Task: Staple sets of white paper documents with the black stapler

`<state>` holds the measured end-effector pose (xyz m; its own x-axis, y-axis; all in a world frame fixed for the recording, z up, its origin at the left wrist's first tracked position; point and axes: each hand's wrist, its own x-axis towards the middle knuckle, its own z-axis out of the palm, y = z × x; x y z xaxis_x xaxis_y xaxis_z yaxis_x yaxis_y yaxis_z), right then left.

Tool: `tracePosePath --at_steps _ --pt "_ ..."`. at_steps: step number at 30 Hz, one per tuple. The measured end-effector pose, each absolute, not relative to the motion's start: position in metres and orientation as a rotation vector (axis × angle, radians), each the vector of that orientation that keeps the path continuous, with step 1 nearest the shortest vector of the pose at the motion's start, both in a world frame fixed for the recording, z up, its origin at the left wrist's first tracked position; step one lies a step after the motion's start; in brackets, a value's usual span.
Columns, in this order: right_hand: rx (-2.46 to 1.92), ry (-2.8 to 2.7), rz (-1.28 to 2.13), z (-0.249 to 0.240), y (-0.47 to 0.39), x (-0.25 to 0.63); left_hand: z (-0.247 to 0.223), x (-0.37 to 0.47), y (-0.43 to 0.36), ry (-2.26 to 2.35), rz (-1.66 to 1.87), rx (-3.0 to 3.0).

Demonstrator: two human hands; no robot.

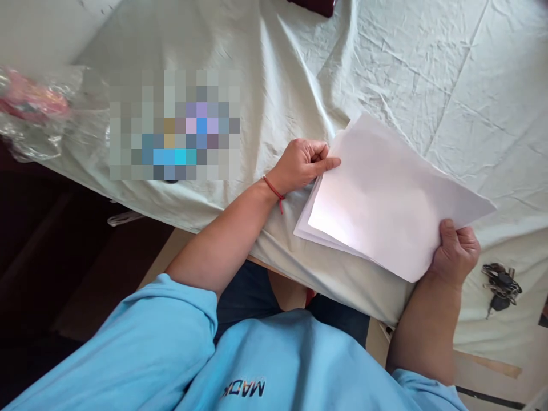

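Several white paper sheets (385, 194) lie in a loose stack, tilted, over the cloth-covered table. My left hand (306, 162) pinches the stack's left edge, thumb on top and fingers curled beneath. A red string bracelet (274, 191) circles that wrist. At the lower right edge, my right hand (458, 251) grips the paper with its thumb on top; its other fingers are partly hidden. The sheets' edges are slightly fanned at the lower left, and the top sheet looks blank.
Pale cloth (257, 114) with creases covers the table. A bunch of keys (502, 285) lies right of my right hand. Clear plastic with something pink (34, 100) sits at the far left. A pixelated patch hides something at the left. A dark red object (317, 5) touches the top edge.
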<state>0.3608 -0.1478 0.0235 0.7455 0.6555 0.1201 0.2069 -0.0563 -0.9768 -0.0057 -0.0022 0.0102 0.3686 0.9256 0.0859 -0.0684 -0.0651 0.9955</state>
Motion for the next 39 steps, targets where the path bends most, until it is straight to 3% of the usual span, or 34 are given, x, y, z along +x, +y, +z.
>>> tracePosePath --at_steps 8,39 --pt "-1.643 -0.715 0.376 0.022 -0.146 0.362 0.018 -0.004 -0.006 0.772 0.911 1.197" --pt "-1.536 -0.661 0.286 0.017 -0.14 0.357 0.012 -0.004 -0.001 0.843 0.894 1.382"
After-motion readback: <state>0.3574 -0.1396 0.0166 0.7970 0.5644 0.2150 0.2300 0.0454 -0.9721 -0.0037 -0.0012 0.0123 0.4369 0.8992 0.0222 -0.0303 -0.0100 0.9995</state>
